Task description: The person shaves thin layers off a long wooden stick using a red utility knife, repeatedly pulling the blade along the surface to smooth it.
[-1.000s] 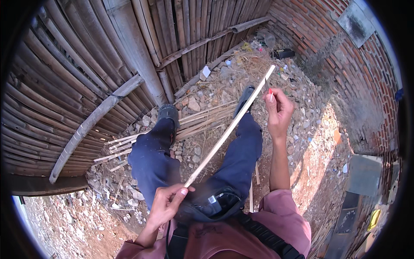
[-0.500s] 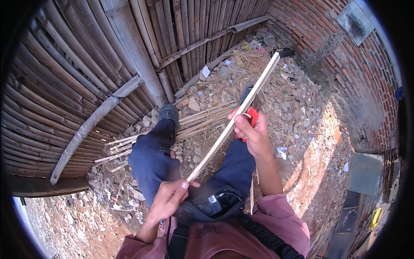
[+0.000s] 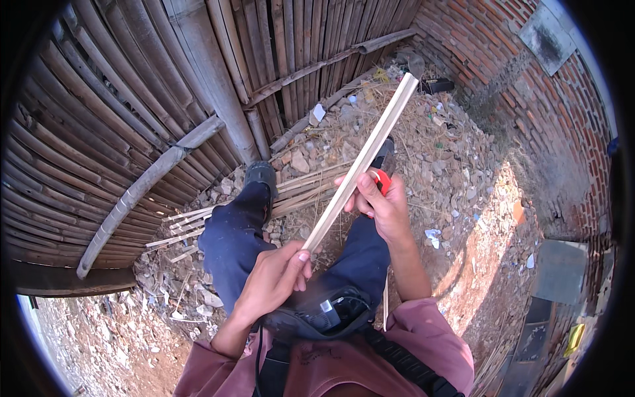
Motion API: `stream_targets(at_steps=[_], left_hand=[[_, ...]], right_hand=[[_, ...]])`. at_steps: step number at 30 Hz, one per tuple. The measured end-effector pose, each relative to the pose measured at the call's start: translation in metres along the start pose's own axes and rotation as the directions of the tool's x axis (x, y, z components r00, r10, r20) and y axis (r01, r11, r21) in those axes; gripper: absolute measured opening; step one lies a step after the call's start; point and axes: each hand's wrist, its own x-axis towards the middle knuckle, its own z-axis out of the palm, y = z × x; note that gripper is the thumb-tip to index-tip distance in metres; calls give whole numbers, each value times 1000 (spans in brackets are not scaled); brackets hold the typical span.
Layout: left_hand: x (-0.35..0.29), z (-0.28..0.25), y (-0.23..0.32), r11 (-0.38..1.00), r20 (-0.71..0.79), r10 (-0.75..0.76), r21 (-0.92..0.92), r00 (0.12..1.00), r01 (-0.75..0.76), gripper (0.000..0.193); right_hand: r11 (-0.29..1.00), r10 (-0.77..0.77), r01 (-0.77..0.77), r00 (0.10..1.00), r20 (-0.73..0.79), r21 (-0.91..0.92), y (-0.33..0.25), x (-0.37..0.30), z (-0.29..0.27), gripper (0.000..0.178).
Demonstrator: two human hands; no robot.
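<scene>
A long, pale wooden strip (image 3: 362, 159) slants from lower left to upper right in front of me, with a groove-like line along its upper face. My left hand (image 3: 276, 274) is closed round its near end, thumb on top. Further up, my right hand (image 3: 389, 206) pinches the strip between thumb and fingers. Tucked in that same hand is a red-and-black tool (image 3: 380, 181); its working end is hidden. Beyond the strip, between my legs, several similar strips (image 3: 307, 188) lie in a loose pile on the rubble.
A bamboo slat wall (image 3: 152, 79) rises at the left, and a brick wall (image 3: 562, 119) at the right. Stones, straw and scraps litter the ground (image 3: 456, 198). Flat panels (image 3: 561, 270) lean at the lower right. An open black waist pouch (image 3: 331, 314) sits at my lap.
The strip has been rolled so a grooved face now shows, and its far end has dropped slightly left. My left hand has shifted right and a little up. My right hand stays about level.
</scene>
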Motion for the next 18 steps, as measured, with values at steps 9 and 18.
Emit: stream_targets(at_steps=[9,18], left_hand=[[-3,6,-1,995,-142,-58,-94,988,45,31],[-1,9,-8,978,-194,-57,-207,979,16,35]], right_hand=[[966,-134,109,987,-91,-234,42,4,-20,29],[944,-288,261,950,-121,-199,21,-20,-18,52]])
